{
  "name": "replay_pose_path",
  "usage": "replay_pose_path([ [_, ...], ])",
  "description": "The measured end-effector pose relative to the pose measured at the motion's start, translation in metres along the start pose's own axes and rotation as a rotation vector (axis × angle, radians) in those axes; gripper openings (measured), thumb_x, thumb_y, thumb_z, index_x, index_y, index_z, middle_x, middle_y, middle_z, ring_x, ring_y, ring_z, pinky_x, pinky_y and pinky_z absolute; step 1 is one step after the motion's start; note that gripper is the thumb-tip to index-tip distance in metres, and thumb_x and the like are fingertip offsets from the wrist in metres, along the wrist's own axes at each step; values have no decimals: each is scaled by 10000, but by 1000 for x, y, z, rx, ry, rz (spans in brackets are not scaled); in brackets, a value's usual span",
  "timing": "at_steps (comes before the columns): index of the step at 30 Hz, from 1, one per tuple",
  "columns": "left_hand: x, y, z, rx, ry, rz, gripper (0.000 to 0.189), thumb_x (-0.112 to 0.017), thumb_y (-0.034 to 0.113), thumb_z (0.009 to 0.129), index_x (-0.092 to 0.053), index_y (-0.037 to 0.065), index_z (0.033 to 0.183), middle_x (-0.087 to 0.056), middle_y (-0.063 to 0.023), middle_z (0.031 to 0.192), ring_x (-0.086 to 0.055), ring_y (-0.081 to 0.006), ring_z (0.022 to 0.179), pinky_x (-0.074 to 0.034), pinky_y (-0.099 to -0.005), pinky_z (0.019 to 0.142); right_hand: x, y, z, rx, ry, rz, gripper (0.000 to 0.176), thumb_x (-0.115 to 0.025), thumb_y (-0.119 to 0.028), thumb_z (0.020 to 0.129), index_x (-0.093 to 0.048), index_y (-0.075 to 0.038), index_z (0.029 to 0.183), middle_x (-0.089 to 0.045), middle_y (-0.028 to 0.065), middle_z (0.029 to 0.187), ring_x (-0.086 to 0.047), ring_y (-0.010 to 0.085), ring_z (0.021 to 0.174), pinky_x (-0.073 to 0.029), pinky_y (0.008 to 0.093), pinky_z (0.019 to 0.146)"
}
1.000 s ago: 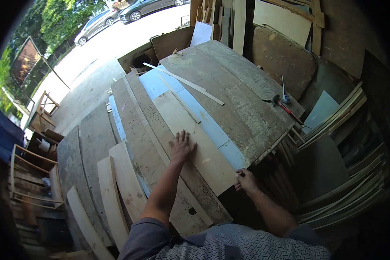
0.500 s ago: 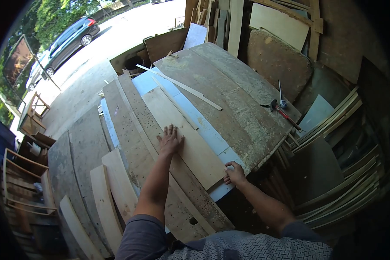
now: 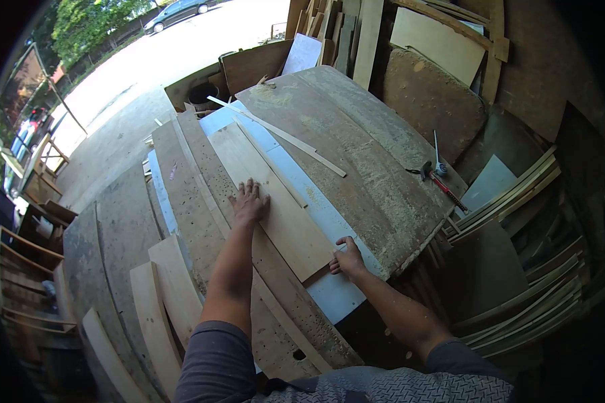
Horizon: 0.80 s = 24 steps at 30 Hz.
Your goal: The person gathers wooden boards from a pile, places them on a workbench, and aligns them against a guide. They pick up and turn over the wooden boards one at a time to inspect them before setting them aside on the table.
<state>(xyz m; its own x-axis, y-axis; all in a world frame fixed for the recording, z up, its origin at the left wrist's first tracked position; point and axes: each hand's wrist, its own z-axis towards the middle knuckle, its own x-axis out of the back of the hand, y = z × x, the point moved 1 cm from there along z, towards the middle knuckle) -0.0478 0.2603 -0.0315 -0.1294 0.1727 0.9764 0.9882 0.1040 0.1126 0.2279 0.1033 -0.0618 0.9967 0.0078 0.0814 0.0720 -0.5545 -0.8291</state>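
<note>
A long pale plywood board [image 3: 275, 201] lies lengthwise on a light blue panel [image 3: 329, 221] on the worktable. My left hand [image 3: 249, 201] rests flat on the board's left edge, fingers spread. At the board's near right corner, my right hand [image 3: 348, 258] grips the edge with curled fingers. A thin wood strip [image 3: 270, 163] lies along the board's far part, and a longer strip [image 3: 282, 136] crosses the panel beyond it.
A worn brown tabletop [image 3: 363, 141] spreads to the right, with a red-handled hammer [image 3: 440, 183] near its edge. Curved planks [image 3: 161, 295] lie at left. Boards and offcuts lean against the back wall [image 3: 444, 47] and at right. Outside, a paved yard with a parked car [image 3: 178, 10].
The plywood board has slid away from me along the blue panel, uncovering more of the panel's near end. Both hands moved forward and left with it.
</note>
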Motion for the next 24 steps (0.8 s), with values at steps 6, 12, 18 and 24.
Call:
replay_pose_path([
  [6, -11, 3, 12, 29, 48, -2, 766, -316, 618, 934, -195, 147, 1524, -110, -15, 1607, -95, -260, 1476, -116, -641, 1125, -12, 10, -22, 14, 44, 213, 454, -513, -42, 933, -292, -91, 1327, -604, 167, 897, -620, 190, 597, -549, 306, 482],
  [12, -4, 21, 3, 103, 22, 1, 831, -255, 701, 905, -148, 170, 1535, -77, -12, 1611, -48, -270, 1481, -84, -665, 1114, -40, 46, -76, -64, -204, 358, 671, -593, -94, 901, -211, -26, 1447, -547, 98, 1005, -568, 129, 615, -451, 254, 439],
  [18, -11, 16, 5, 106, 70, 1, 850, -276, 724, 885, -149, 194, 1537, -74, 11, 1612, -35, -248, 1483, -41, -678, 1107, -52, 31, -60, -4, -277, 252, 276, -643, -160, 877, -524, -23, 1086, -532, 22, 841, -486, 64, 579, -371, 218, 444],
  [24, -5, 6, 21, 97, 100, -13, 836, -297, 712, 887, -170, 198, 1534, -88, 21, 1610, -42, -235, 1482, -3, -657, 1121, -59, 9, -47, 22, -348, 189, 103, -598, -143, 909, -507, -103, 938, -502, -21, 806, -456, 34, 604, -364, 182, 466],
])
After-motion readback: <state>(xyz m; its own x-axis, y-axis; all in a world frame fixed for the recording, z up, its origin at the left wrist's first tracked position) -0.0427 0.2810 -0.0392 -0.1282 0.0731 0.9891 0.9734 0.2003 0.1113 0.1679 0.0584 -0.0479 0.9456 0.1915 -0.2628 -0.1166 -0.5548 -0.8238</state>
